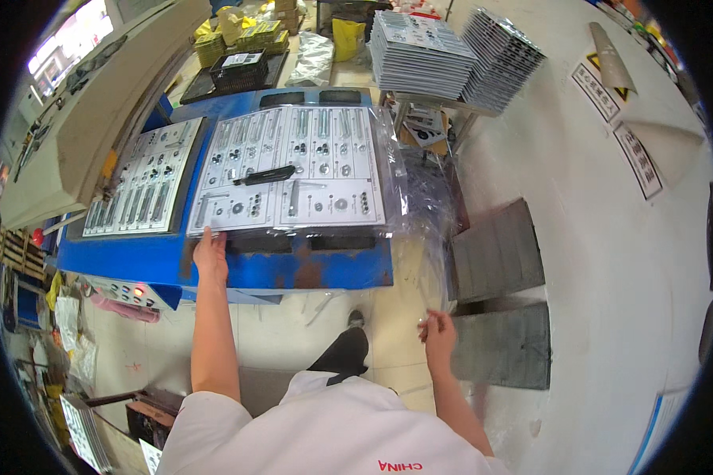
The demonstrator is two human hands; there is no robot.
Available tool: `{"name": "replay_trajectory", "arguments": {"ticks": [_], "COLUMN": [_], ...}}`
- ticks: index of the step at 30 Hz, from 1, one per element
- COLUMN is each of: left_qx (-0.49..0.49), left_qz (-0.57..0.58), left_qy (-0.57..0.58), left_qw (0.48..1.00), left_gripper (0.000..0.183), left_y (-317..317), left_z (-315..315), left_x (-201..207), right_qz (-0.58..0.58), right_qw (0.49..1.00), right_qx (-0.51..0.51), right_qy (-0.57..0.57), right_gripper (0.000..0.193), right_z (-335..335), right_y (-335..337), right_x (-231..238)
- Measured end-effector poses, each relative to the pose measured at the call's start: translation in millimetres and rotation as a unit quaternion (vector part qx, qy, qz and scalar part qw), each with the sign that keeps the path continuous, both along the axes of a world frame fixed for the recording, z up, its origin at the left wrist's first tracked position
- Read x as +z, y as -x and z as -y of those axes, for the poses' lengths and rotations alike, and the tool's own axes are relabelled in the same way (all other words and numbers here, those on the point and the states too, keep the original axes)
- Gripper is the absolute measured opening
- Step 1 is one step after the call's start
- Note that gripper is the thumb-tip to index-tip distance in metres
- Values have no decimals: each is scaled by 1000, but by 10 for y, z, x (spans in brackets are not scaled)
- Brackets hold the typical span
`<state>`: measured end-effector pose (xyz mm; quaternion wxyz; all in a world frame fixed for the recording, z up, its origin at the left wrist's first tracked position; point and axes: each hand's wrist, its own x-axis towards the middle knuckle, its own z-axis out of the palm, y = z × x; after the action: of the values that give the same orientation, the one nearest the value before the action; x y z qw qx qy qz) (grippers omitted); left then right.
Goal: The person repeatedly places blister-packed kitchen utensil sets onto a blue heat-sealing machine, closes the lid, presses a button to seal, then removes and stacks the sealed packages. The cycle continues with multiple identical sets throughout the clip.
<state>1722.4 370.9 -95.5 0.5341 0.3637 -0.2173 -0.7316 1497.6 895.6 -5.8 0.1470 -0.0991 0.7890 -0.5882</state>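
On the blue machine table (293, 273) lie white printed cards (329, 190) with bolts, washers and nuts set out on them, under clear film. My left hand (210, 257) grips their near left edge, its fingertips at the border. A black, long, narrow tool (265, 176) lies across the middle of the cards; its kind I cannot make out. Lower right, my right hand (438, 336) is closed in a pinch on clear plastic film (424, 273), which hangs from the table's right side.
Another hardware card (146, 178) lies at the left beside the raised beige machine cover (103, 103). Tall card stacks (420, 59) stand at the back right. Dark grey mats (499, 344) lie on the right. A control panel (127, 293) with knobs and a red light is at the table's front left.
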Motion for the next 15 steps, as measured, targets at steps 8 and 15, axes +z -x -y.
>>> {"name": "replay_trajectory", "arguments": {"ticks": [8, 15], "left_qx": [167, 216], "left_qz": [121, 185], "left_qy": [-31, -48], "left_qw": [978, 957], "left_gripper": [25, 19], "left_y": [117, 214], "left_z": [86, -243], "left_x": [-297, 164], "right_qz": [-47, 224], "right_qw": [987, 937], "right_qx": [144, 265], "right_qy": [49, 44], "right_gripper": [25, 45], "right_z": [2074, 3483], "right_y": [2254, 2946], "right_x": [668, 750]}}
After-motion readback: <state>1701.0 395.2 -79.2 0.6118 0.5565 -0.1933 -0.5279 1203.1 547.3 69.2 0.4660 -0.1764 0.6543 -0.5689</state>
